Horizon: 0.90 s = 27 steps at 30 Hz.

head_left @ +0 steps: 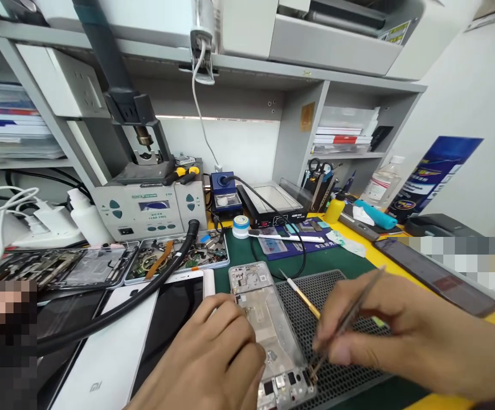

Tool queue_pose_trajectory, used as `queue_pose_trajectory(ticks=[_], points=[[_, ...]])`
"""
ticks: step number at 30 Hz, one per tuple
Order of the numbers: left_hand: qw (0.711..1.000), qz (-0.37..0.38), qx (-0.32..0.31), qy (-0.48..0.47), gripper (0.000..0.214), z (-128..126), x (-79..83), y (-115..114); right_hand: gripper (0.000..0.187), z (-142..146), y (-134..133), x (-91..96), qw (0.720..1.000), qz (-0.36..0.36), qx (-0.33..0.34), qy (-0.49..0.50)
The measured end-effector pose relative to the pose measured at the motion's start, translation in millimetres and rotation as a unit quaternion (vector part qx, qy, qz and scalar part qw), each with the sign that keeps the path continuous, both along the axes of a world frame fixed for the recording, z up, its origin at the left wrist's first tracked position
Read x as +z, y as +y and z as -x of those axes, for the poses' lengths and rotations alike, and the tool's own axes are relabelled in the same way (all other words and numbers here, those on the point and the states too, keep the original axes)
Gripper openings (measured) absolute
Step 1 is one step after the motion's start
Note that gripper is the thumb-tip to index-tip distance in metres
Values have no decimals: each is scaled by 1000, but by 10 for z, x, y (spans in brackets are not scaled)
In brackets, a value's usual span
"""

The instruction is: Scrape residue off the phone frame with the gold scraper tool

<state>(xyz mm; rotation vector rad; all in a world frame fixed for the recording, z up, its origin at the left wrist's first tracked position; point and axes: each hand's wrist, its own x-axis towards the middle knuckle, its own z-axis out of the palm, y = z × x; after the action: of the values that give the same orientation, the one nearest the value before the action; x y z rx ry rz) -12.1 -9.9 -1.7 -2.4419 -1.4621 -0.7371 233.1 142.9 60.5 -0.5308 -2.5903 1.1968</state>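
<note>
A silver phone frame [268,319], stripped of its screen, lies partly on a dark mesh mat [328,279]. My left hand [213,359] rests with curled fingers against the frame's left side, holding it. In my right hand [375,330] is a pair of metal tweezers [369,287], pinched between thumb and fingers. Their tips reach the frame's lower right corner, at a small brownish part [311,376]. Whether the tips grip that part I cannot tell. Beyond the right fingers lies a slim tool with a yellow and white handle [306,297].
Left of the frame are white phones [114,341], crossed by a thick black hose [144,302]. Behind stand a trayful of phone parts [204,259], a hot-air station [148,208] and a round tub [241,226]. A dark phone [426,273] and spray can [430,176] are at right.
</note>
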Motion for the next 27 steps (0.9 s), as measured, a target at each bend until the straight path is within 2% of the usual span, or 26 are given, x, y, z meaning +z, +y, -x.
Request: queue_pose_trajectory(ticks=[4, 7, 13, 17, 27], points=[[1000, 14, -17, 1, 27, 41, -106, 34, 19, -171, -71, -393, 998, -49, -40, -23], [999, 19, -35, 2, 30, 64, -141, 55, 21, -238, -77, -541, 997, -65, -45, -27], [999, 9, -46, 12, 33, 59, -140, 71, 17, -187, -142, -546, 993, -103, -65, -3], [999, -10, -44, 4, 33, 50, -143, 62, 17, -189, -134, -558, 994, -95, -57, -9], [998, 43, -38, 16, 27, 17, -152, 17, 16, -254, -129, -573, 994, -98, -54, -11]])
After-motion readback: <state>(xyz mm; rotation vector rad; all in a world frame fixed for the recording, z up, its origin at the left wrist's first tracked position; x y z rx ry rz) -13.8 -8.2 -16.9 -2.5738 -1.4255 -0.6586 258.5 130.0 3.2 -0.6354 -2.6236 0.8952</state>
